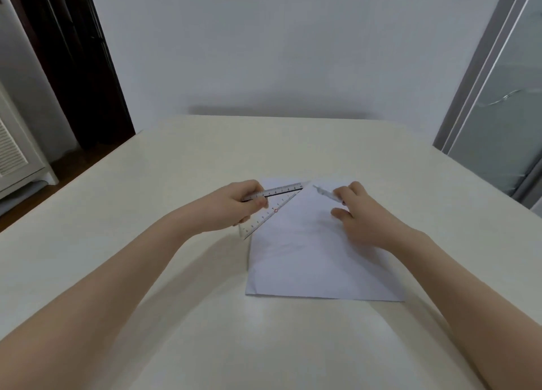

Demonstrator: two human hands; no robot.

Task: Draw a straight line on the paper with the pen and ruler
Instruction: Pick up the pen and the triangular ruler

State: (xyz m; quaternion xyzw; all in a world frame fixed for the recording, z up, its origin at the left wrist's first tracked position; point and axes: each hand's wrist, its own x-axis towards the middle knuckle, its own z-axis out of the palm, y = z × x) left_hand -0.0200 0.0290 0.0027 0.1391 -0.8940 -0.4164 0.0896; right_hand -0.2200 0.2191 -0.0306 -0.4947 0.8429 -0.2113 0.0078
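Paper (pixel 311 257) white, plain. Ruler (pixel 272 206) clear triangle, black scale marks, black strip along 12 o'clock edge, small red ring. Pen (pixel 325 192) pale, translucent. Table (pixel 205 155) cream.

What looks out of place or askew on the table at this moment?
The ruler, a clear triangular one gripped by the left hand, sits only on the paper's far left corner and juts past its edge. The pen in the right hand is blurred. No line shows yet.
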